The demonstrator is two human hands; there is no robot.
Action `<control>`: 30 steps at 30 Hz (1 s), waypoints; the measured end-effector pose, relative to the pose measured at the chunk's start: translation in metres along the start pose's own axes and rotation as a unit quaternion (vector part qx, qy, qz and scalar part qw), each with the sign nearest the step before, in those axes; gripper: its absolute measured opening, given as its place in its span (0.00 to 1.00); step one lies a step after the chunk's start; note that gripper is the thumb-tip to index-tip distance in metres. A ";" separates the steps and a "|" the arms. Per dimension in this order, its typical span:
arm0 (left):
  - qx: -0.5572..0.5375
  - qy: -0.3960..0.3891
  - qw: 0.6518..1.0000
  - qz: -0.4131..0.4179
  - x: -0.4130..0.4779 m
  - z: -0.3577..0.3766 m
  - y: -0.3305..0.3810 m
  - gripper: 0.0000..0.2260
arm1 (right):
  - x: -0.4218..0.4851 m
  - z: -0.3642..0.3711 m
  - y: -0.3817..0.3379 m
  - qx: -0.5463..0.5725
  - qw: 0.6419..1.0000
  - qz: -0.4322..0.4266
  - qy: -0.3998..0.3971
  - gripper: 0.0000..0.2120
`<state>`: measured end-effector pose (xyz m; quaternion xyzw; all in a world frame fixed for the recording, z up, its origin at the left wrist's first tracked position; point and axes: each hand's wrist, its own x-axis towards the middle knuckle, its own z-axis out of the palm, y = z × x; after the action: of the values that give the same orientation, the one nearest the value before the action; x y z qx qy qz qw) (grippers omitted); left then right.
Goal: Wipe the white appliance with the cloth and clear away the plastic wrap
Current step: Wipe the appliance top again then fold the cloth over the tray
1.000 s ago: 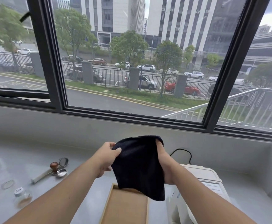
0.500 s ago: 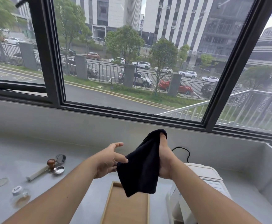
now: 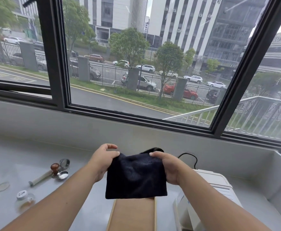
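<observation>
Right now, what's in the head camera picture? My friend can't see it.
Two hands, left hand and right hand, hold a dark cloth up above a grey counter. A white appliance sits on the right, under a big window.

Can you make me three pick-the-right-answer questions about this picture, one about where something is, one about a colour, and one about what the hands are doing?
1. Where is the white appliance?
A. Left of the wooden tray
B. Right of the wooden tray
C. Outside the window

2. What colour is the cloth?
A. Black
B. Yellow
C. Pink

3. How is the cloth held?
A. It lies flat on the counter
B. Only one hand holds it
C. Both hands hold it up, one at each top corner

Answers:
1. B, the appliance sits at the lower right, with the wooden tray to its left on the counter.
2. A, the cloth is very dark, black all over.
3. C, the left hand pinches one top corner, the right hand grips the other, and the cloth hangs above the tray.
</observation>
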<state>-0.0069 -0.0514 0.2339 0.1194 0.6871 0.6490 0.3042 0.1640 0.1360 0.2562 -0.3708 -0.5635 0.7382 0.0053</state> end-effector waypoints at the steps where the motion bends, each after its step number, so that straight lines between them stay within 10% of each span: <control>1: -0.001 0.000 1.000 0.000 0.001 -0.002 0.000 0.09 | 0.001 0.000 0.001 0.004 1.000 -0.002 0.017 0.17; 5: 0.006 -0.011 1.000 0.002 0.002 -0.007 0.002 0.13 | 0.008 -0.001 0.006 0.011 0.993 -0.039 0.107 0.14; 11: 0.056 0.002 0.998 0.034 0.005 -0.011 0.007 0.14 | 0.016 -0.018 0.011 -0.008 0.986 -0.100 0.133 0.35; 30: 0.179 -0.048 0.981 0.052 0.037 0.009 0.012 0.19 | 0.030 -0.094 -0.004 -0.039 0.981 -0.148 0.116 0.13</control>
<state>-0.0338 -0.0218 0.2365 0.2387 0.7698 0.5237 0.2759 0.1928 0.2283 0.2352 -0.3661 -0.6361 0.6588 0.1654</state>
